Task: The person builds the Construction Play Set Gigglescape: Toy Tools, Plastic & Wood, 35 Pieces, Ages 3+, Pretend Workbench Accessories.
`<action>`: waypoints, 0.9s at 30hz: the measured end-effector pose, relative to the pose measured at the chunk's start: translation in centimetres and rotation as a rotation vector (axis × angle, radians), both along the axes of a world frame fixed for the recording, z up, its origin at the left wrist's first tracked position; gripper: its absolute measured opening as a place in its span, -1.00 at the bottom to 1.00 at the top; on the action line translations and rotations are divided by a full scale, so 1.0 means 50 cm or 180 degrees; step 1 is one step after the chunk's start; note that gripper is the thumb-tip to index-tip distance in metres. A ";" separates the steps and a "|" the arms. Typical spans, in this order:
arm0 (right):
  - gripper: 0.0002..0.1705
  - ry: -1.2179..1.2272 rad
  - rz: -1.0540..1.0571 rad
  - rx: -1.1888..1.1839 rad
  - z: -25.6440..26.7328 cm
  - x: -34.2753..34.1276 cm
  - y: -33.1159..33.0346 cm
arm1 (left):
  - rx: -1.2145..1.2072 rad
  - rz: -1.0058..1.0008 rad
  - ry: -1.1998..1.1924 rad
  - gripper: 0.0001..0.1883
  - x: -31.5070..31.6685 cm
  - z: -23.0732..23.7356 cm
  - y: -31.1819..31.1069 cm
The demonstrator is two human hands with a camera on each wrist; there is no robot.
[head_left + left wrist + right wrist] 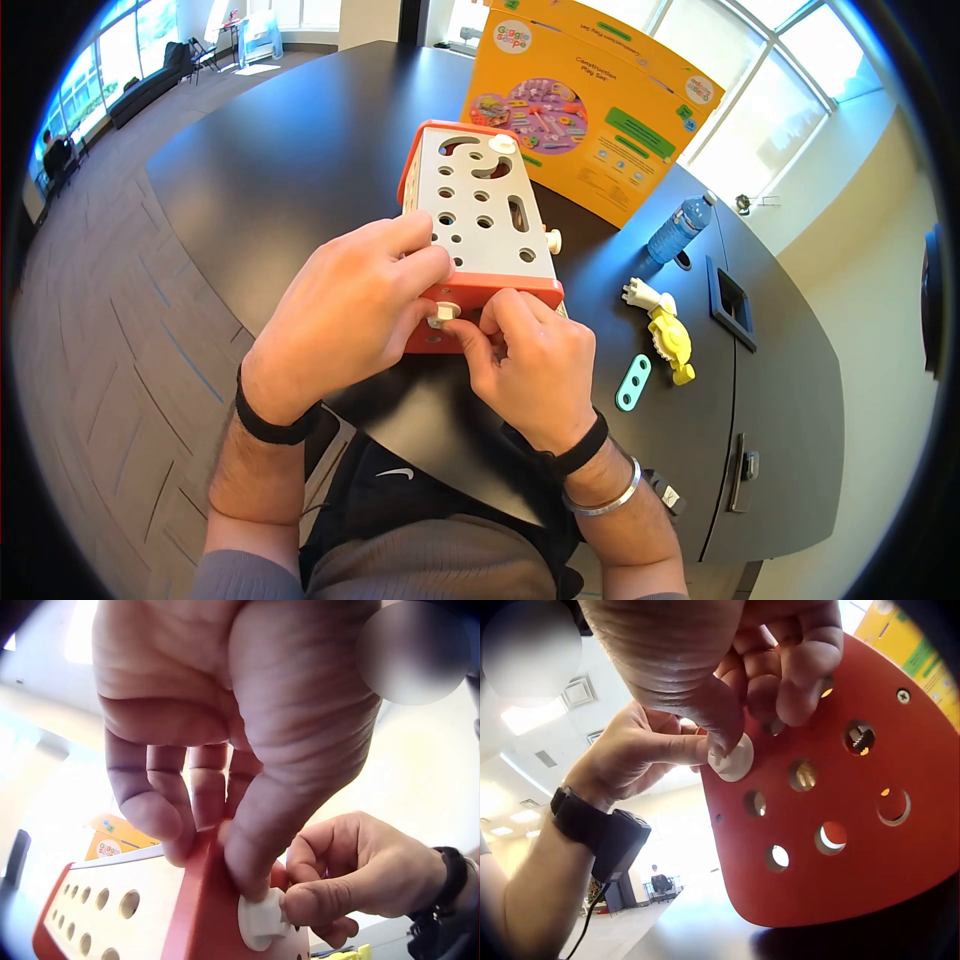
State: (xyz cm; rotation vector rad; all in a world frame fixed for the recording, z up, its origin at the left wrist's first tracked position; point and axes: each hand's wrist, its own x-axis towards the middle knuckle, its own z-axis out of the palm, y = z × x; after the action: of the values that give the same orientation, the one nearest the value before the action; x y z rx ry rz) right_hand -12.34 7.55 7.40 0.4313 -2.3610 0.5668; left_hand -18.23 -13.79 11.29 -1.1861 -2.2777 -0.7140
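A toy box with a pale, hole-punched panel (500,250) and red ends stands on the dark table, its near red end (862,814) facing me. On that end, near the upper edge, sits a white plastic bolt head (262,922). My left hand (345,300) grips the edge of the toy box, fingers over the top and thumb against the bolt head. From the other side my right hand (540,360) holds the bolt head, its thumb pressed on it and other fingers curled by the red end. Fingers partly hide the bolt head.
An orange play-set carton (650,90) stands behind the toy box. On the right of the table (280,150) are a water bottle (680,228), a yellow toy piece (671,338) with a white part, and a teal strip with holes (632,382). A recessed table port (733,300) lies beyond them.
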 end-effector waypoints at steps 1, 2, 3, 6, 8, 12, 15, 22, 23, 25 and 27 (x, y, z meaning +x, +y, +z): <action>-0.61 -0.0025 0.0036 -0.0004 0.003 0.001 0.006 | 0.0036 -0.0026 0.0006 -0.56 0.000 -0.001 0.000; -0.59 -0.0061 0.0071 -0.0007 0.006 0.004 0.013 | 0.0027 -0.0044 0.0005 -0.56 0.002 0.004 -0.002; -0.59 -0.0070 0.0048 -0.0020 0.013 0.007 0.022 | 0.0025 -0.0114 -0.0118 -0.55 0.008 0.014 -0.006; -0.52 -0.0225 -0.0092 -0.0312 0.047 0.010 0.055 | -0.0013 -0.0181 -0.0253 -0.50 0.008 0.011 -0.005; -0.50 -0.0274 -0.0335 -0.0295 0.064 0.010 0.081 | -0.0032 -0.0146 -0.0256 -0.48 0.005 0.003 0.000; -0.47 -0.1104 -0.0663 0.0117 0.078 0.019 0.131 | -0.0092 0.0072 -0.0535 -0.46 -0.001 -0.001 0.006; -0.45 -0.1809 -0.0811 0.0459 0.059 0.019 0.149 | -0.0142 0.0037 -0.0471 -0.49 -0.003 0.001 0.006; -0.49 -0.2449 -0.0383 0.0320 0.012 -0.016 0.144 | 0.0079 -0.0324 -0.0165 -0.55 -0.018 -0.014 0.009; -0.54 -0.2306 -0.0307 0.0204 0.002 -0.022 0.142 | 0.0052 -0.0363 -0.0142 -0.55 -0.015 -0.012 0.009; -0.65 -0.2189 -0.0223 0.0076 -0.003 -0.017 0.142 | 0.0172 -0.0290 -0.0337 -0.54 -0.005 -0.002 0.009; -0.64 -0.2060 -0.0135 -0.0049 -0.001 -0.012 0.150 | 0.0272 -0.0278 -0.0308 -0.52 0.011 0.016 0.007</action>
State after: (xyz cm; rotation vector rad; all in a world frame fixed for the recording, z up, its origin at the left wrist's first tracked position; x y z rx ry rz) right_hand -12.91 15.04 7.34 0.2033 -2.9651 0.7940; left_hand -17.69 -13.42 12.07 -1.2417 -2.2600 -0.9107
